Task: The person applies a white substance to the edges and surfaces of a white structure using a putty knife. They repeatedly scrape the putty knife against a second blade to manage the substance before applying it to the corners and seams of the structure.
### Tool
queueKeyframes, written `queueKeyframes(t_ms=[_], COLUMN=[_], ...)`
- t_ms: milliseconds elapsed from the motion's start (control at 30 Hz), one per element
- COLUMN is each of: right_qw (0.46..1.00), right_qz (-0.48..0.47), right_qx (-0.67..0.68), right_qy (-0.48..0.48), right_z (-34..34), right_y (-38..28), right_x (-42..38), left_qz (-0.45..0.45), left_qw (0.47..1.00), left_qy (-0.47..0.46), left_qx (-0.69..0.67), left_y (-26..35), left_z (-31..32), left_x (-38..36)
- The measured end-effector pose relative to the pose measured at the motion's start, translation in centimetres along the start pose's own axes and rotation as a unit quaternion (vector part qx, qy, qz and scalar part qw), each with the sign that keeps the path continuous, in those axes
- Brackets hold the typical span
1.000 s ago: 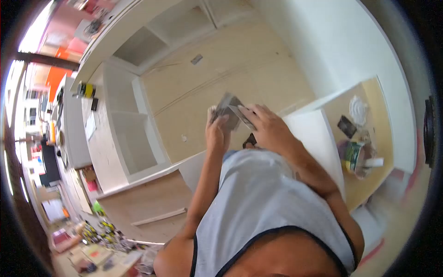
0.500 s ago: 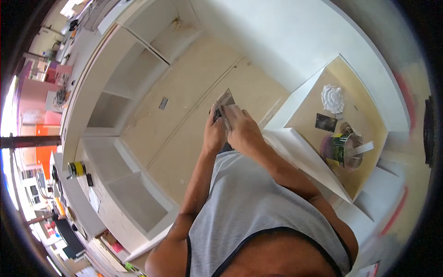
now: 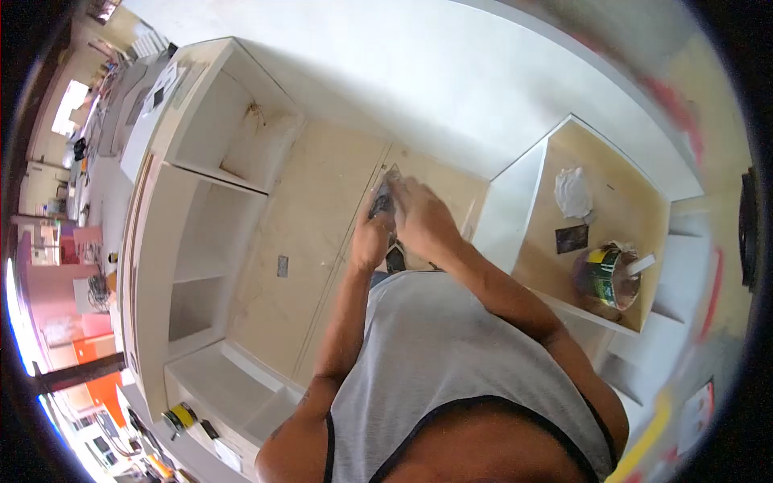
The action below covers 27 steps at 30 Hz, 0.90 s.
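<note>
My left hand (image 3: 372, 241) is closed on a dusty dark flat sheet (image 3: 383, 201) that looks like sandpaper. Its pale grey tip points away from me, above the beige floor panel. My right hand (image 3: 427, 217) is pressed against the sheet from the right, with its fingers curled in and smeared by motion. Both hands are together in front of my grey tank top (image 3: 467, 338). On the shelf at the right lie another dark sheet (image 3: 572, 238) and a crumpled white wad (image 3: 572, 193), beside a tub (image 3: 604, 276) with a white handle sticking out.
White cabinet compartments (image 3: 209, 249) run along the left. A white panel (image 3: 386, 64) curves across the far side. A small dark piece (image 3: 283, 266) lies on the floor panel (image 3: 314, 209). A yellow-and-black can (image 3: 179, 417) stands on the left counter.
My view has turned, so the cabinets and shelf have shifted in the picture. My hands remain together at the dark sheet, and the right fingers have moved over it.
</note>
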State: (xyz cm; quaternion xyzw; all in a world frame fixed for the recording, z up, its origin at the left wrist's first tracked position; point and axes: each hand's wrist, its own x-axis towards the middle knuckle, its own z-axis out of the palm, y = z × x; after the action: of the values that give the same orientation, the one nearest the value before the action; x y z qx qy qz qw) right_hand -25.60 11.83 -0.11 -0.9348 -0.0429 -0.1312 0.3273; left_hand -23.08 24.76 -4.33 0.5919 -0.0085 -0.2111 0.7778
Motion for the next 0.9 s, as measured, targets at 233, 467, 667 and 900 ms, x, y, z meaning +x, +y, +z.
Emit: queueKeyframes(t_ms=[233, 467, 667, 900], right_qw=[0.997, 0.992, 0.989, 0.995], right_qz=[0.057, 0.118, 0.137, 0.044], right_qx=[0.054, 0.038, 0.057, -0.085], right_qy=[0.022, 0.036, 0.017, -0.026], right_z=[0.8, -1.8, -5.9, -8.9], right_y=[0.7, 5.6, 12.1, 14.0], right_x=[3.8, 7.2, 9.8, 7.1], left_qz=[-0.016, 0.008, -0.018, -0.09], left_qw=[0.996, 0.989, 0.982, 0.947], left_qy=[-0.083, -0.136, -0.155, -0.222], left_qx=[-0.005, 0.05, 0.103, -0.213], left_y=[1.1, 1.2, 2.9, 0.1], left_z=[-1.0, 2.9, 7.4, 11.8], left_x=[5.4, 9.8, 12.8, 16.0])
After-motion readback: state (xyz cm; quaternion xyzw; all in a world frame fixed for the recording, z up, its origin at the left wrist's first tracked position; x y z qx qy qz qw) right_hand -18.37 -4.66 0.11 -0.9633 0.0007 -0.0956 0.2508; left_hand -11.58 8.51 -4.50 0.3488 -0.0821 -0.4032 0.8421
